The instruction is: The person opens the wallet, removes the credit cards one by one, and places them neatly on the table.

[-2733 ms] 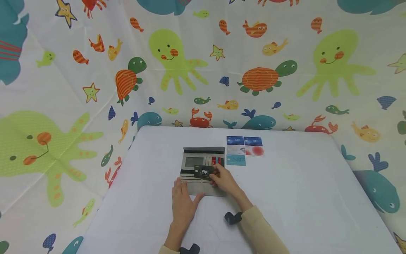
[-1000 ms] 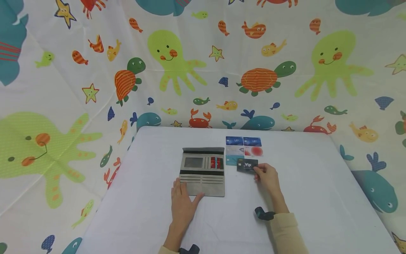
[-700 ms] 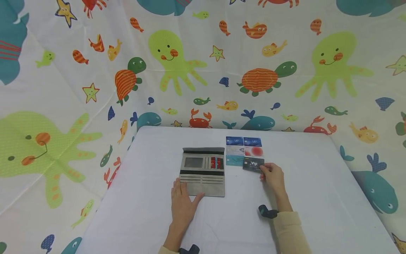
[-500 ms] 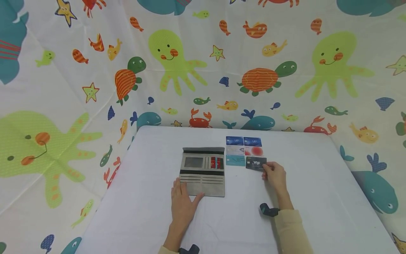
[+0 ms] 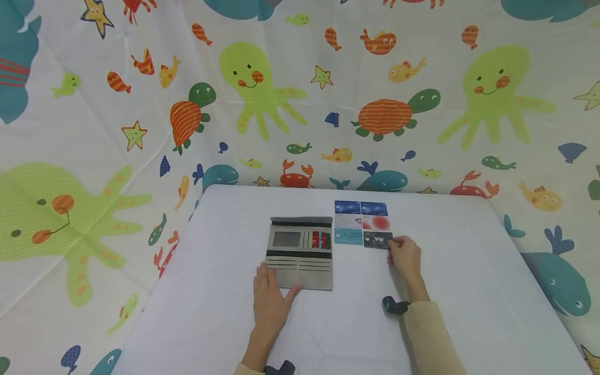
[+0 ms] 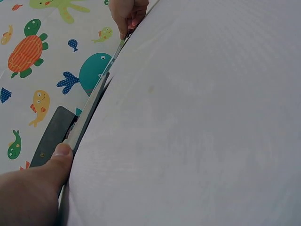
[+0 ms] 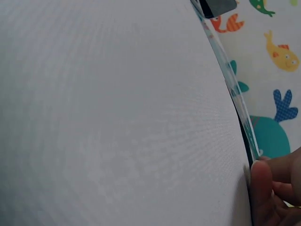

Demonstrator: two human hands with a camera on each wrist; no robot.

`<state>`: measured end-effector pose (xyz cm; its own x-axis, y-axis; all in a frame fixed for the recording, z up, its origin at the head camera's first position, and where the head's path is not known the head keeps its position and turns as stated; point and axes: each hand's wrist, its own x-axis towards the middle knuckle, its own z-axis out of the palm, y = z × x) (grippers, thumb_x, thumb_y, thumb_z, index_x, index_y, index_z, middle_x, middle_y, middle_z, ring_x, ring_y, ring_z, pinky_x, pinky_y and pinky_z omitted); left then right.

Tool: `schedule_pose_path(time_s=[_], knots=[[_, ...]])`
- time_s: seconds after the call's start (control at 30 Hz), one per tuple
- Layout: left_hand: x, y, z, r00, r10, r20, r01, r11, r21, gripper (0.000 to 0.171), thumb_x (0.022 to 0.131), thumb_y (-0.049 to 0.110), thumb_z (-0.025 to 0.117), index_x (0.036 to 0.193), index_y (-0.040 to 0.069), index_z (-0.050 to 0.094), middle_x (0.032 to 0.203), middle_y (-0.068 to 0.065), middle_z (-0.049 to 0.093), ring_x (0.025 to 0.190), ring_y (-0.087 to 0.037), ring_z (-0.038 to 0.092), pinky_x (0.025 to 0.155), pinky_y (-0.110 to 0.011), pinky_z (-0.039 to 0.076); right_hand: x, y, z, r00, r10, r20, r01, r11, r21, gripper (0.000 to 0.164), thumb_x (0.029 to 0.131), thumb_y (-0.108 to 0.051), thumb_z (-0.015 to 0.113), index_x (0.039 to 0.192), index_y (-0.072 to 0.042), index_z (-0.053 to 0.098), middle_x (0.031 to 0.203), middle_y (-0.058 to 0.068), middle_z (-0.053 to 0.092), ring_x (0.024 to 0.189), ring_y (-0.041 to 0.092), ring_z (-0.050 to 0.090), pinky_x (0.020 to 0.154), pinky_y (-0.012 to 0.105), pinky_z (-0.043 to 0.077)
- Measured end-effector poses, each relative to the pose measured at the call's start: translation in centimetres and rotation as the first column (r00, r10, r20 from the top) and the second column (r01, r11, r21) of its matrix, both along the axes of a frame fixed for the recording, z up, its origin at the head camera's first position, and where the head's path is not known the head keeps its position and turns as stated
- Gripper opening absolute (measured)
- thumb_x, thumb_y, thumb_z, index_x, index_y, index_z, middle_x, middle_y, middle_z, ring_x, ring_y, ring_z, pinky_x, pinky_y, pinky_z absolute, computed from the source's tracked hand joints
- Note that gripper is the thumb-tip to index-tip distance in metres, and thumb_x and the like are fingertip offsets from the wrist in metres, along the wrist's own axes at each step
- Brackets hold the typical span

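An unfolded grey wallet (image 5: 300, 264) lies on the white table, with red cards (image 5: 321, 240) in a slot on its upper right. My left hand (image 5: 272, 302) rests with straight fingers on the wallet's lower left corner; its thumb (image 6: 61, 157) shows on the edge in the left wrist view. To the wallet's right, my right hand (image 5: 407, 258) pinches the right end of a black Vip card (image 5: 377, 239). That card lies beside a teal card (image 5: 349, 236) and below a white card with a red circle (image 5: 376, 223).
Two blue cards (image 5: 347, 207) and a pale card (image 5: 348, 221) complete the rows at the table's back. Behind the table (image 5: 469, 271) hangs a cloth (image 5: 281, 104) printed with sea animals. A dark wrist camera (image 5: 394, 305) sits on my right wrist.
The black card has been drawn from over the wallet, rightward past the teal card, and then straightened into the row by my right hand. My left hand has stayed put.
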<state>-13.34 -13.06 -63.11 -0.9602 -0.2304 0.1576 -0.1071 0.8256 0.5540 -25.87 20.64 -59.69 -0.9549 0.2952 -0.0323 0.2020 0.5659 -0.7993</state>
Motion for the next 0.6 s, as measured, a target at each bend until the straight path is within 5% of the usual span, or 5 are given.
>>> schedule_pose_path(time_s=[0.6], knots=[[-0.03, -0.06, 0.03, 0.999, -0.01, -0.051, 0.009, 1.0, -0.015, 0.098, 0.082, 0.059, 0.073, 0.152, 0.001, 0.035, 0.163, -0.025, 0.024, 0.152, -0.044, 0.022, 0.124, -0.057, 0.021, -0.32, -0.35, 0.24, 1.0, 0.002, -0.029, 0.0, 0.996, 0.087, 0.03, 0.099, -0.015, 0.058, 0.115, 0.011, 0.061, 0.082, 0.017, 0.065, 0.051, 0.012, 0.056, 0.047, 0.023, 0.043]])
